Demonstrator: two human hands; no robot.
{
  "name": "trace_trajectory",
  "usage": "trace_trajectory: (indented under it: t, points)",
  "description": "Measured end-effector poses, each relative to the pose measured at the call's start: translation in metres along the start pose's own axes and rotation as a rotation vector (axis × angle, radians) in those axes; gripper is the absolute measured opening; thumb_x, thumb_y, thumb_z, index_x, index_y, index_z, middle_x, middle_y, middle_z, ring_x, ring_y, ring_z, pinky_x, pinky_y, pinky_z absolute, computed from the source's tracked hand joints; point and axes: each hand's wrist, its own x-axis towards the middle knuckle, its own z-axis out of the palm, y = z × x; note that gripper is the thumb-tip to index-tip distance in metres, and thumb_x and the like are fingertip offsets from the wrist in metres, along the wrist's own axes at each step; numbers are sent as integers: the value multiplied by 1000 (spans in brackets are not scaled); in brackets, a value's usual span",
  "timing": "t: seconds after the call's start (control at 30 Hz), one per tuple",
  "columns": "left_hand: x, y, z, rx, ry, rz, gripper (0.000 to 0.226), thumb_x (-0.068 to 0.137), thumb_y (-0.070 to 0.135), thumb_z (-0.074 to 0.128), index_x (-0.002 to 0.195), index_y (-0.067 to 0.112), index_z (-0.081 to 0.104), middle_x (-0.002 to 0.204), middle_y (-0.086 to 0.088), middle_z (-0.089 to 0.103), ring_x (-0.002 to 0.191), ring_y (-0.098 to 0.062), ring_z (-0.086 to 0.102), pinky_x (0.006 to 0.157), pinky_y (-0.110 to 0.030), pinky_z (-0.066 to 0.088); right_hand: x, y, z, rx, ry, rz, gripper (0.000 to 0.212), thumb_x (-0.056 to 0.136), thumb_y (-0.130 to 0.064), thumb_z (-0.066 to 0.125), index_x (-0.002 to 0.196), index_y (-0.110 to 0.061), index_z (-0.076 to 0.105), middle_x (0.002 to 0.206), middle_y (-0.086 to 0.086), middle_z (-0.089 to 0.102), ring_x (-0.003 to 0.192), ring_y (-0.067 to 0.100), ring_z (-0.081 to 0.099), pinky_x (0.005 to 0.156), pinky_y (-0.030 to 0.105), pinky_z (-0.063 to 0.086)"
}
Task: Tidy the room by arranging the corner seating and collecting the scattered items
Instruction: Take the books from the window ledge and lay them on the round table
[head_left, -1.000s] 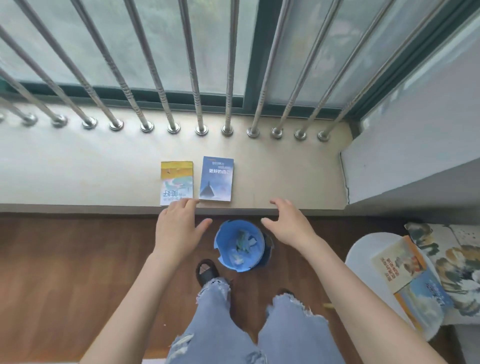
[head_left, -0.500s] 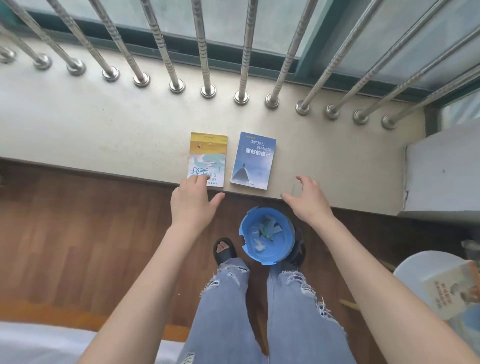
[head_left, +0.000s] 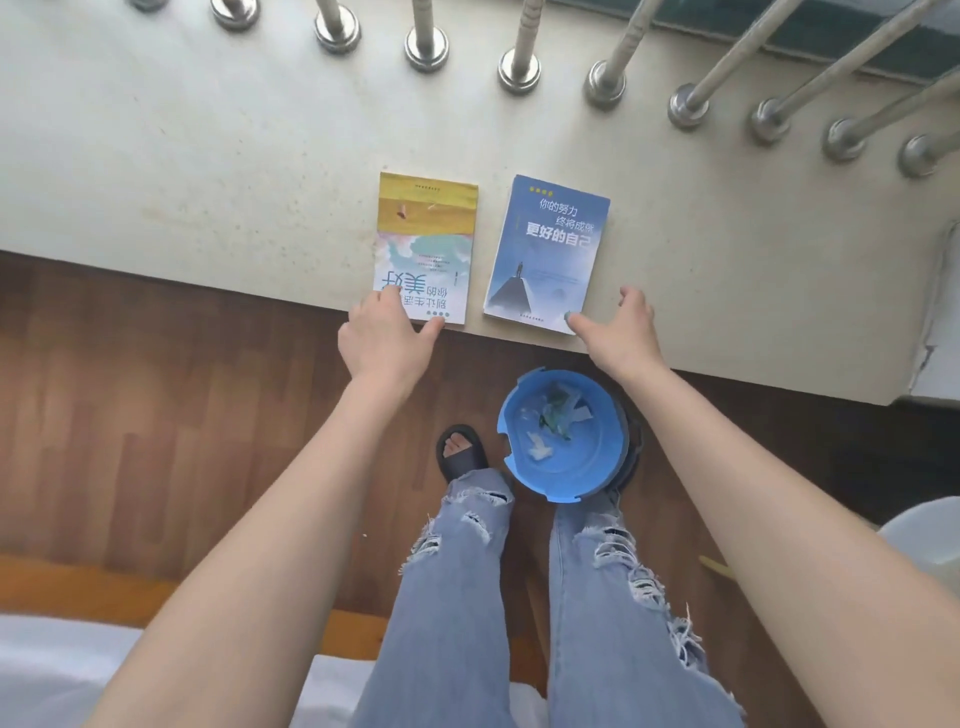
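Note:
Two books lie flat side by side near the front edge of the pale window ledge (head_left: 208, 171). The yellow-topped book (head_left: 426, 234) is on the left, the blue book (head_left: 548, 244) on the right. My left hand (head_left: 384, 343) rests its fingers on the near corner of the yellow-topped book, thumb along its bottom edge. My right hand (head_left: 621, 332) is spread, thumb touching the blue book's near right corner. Neither book is lifted.
A blue bucket (head_left: 605, 467) with paper scraps stands on the wooden floor (head_left: 156, 415) below the ledge, by my feet. Metal bars (head_left: 519, 62) rise from the ledge's far side. A white round seat (head_left: 914, 535) shows at the right edge.
The view has tilted down and come closer to the ledge. Both hands have moved forward onto the near corners of the books; the right hand went from bare ledge to the blue book.

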Motion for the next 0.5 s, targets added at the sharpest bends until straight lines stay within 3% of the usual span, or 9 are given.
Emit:
trace_trajectory:
  t: [0.23,0.37,0.5]
  points:
    - [50,-18,40,-67,-28,-140,66,83,56,61,130,12,47,130,-8,51,125,-26,44,91,-41,42,54,2,40,29,30,97,90,87,-42,64,152,-6,14,156,10,21,141,28,30,109,38,31]
    - [71,-18,56,-89,-33,-194,74,81,56,64,133,9,41,135,-9,46,129,-26,39,96,-42,41,76,0,61,89,59,141,85,85,-41,66,148,-5,21,152,11,26,138,32,33,106,41,34]
    - [89,-17,68,-89,-41,-202,76,81,55,65,133,6,39,136,-10,44,130,-26,38,98,-40,40,90,-1,79,101,79,172,97,85,-41,69,153,-5,9,156,13,19,143,32,24,113,39,26]
